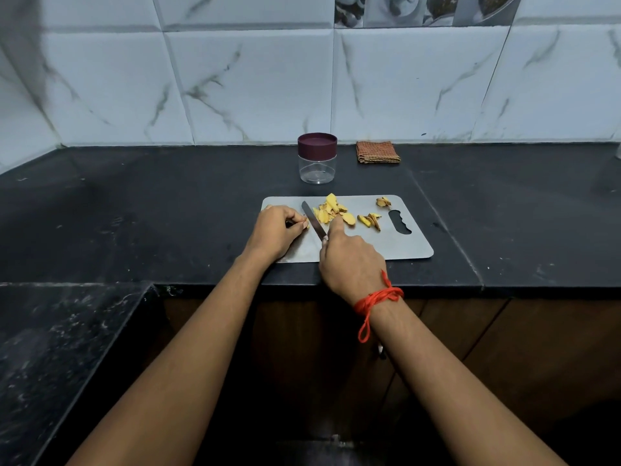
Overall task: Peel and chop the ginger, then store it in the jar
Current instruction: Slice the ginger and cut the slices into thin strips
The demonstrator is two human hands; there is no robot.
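here right hand (349, 260) grips knife (313, 220); left hand (277, 232) pinches ginger bit (305, 225)

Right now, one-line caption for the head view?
Right hand holds knife by ginger slices on board; left hand pinches piece; lidded jar behind.

Nothing readable in this one, honestly. The jar (317, 168) and its maroon lid (317, 144) show no label I can make out, and the printed picture tiles (423, 10) along the top of the wall are too blurry to pick out any lettering or numbers.
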